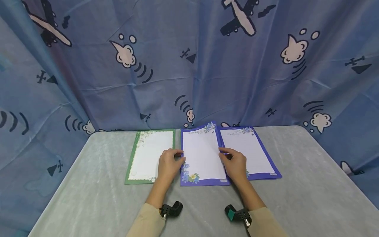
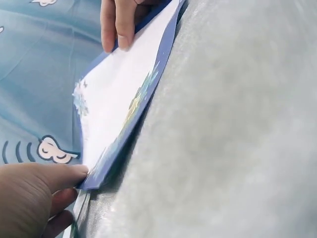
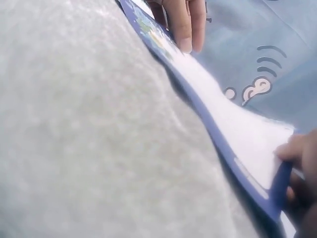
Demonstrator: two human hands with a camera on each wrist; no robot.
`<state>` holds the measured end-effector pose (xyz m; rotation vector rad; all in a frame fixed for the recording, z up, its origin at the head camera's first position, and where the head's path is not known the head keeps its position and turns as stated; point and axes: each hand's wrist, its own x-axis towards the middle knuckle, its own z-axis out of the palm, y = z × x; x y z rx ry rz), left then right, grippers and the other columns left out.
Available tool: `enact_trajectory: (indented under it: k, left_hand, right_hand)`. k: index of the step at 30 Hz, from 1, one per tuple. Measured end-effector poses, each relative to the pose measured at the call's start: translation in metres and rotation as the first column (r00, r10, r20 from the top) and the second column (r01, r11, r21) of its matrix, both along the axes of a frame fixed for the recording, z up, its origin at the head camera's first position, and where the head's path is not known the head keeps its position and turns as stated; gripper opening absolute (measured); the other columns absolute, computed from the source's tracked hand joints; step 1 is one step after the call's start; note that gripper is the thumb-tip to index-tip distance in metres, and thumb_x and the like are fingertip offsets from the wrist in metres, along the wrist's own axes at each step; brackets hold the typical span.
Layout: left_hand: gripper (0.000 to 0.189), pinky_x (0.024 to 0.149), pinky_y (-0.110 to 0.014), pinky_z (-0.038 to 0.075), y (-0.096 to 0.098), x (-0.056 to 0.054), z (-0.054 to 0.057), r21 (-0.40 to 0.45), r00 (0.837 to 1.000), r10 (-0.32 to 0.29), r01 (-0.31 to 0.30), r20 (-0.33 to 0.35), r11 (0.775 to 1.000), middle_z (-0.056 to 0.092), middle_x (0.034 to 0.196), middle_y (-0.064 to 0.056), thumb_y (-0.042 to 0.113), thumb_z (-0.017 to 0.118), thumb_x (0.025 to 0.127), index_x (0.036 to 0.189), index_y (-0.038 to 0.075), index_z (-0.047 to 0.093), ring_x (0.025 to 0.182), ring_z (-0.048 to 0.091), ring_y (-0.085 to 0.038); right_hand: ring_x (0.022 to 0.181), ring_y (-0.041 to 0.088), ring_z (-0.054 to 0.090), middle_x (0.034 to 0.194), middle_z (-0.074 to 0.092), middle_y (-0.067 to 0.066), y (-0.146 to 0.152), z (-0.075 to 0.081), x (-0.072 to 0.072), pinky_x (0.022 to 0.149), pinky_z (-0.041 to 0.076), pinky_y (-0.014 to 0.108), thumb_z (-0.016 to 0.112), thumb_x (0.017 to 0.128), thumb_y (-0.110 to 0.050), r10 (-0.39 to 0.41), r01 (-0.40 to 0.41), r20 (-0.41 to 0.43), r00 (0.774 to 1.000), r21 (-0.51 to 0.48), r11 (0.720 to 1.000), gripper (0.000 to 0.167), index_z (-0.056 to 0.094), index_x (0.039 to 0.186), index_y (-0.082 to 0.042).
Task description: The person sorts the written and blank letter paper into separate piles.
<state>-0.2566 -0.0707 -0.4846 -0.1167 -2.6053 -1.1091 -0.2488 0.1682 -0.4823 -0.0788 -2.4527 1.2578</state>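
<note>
Both hands hold a sheet of blue-violet-bordered stationery paper (image 1: 202,151) with blue flowers at two corners. My left hand (image 1: 168,164) pinches its left edge between thumb and fingers; the left wrist view shows the thumb on the printed face. At the right edge, my right hand (image 1: 236,165) grips the paper the same way, and the sheet bows in the right wrist view. To the left lies green-bordered paper (image 1: 151,154), partly behind the left hand. More violet-bordered paper (image 1: 248,151) lies to the right, overlapped by the right hand.
A grey cloth-covered table (image 1: 100,197) carries the papers near its back edge. Behind it hangs a blue curtain (image 1: 165,98) printed with planes and clouds. Each wrist bears a black camera mount (image 1: 172,209).
</note>
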Motion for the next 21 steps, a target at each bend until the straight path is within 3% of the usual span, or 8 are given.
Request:
enact_trajectory:
  k: [3,7,15,21]
  left_hand:
    - [0.022,0.092,-0.045,0.052,0.000,0.001,0.000,-0.013,1.000,-0.010,0.010,-0.013,1.000,0.077,0.103,-0.007,0.017,0.083,0.082,0.103,0.011,0.079,0.101,0.067,-0.027]
    - [0.024,0.097,-0.049,0.050,0.000,0.001,0.002,0.000,1.000,-0.019,0.019,-0.001,1.000,0.075,0.113,-0.011,0.017,0.082,0.083,0.106,0.010,0.079,0.109,0.066,-0.031]
    - [0.025,0.104,-0.051,0.048,-0.001,0.001,0.003,0.053,0.999,-0.037,0.035,0.034,0.998,0.075,0.117,-0.010,0.021,0.079,0.086,0.109,0.011,0.078,0.118,0.064,-0.032]
    - [0.021,0.097,-0.045,0.054,-0.003,-0.001,0.005,0.192,0.998,-0.055,0.045,0.043,0.980,0.076,0.111,-0.008,0.014,0.078,0.088,0.108,0.012,0.078,0.109,0.068,-0.028]
  right_hand:
    - [0.072,0.011,0.063,0.102,0.079,0.015,0.001,0.002,-0.001,0.064,0.047,0.016,0.076,0.088,-0.005,-0.009,0.008,-0.008,1.000,-0.058,0.998,0.021,0.079,0.109,-0.004]
    - [0.068,-0.001,0.059,0.103,0.078,0.017,0.003,0.005,0.000,0.064,0.045,0.011,0.076,0.088,-0.005,-0.002,0.005,0.025,1.000,-0.146,0.989,0.022,0.079,0.109,-0.004]
    - [0.074,-0.003,0.062,0.115,0.074,0.020,0.005,0.008,0.000,0.068,0.049,0.012,0.075,0.090,-0.007,0.020,0.011,0.099,0.995,-0.303,0.953,0.025,0.076,0.115,-0.004]
    - [0.074,-0.004,0.063,0.115,0.073,0.021,0.007,0.011,-0.003,0.069,0.050,0.012,0.074,0.091,-0.008,0.014,0.026,0.112,0.994,-0.347,0.937,0.027,0.076,0.117,-0.003]
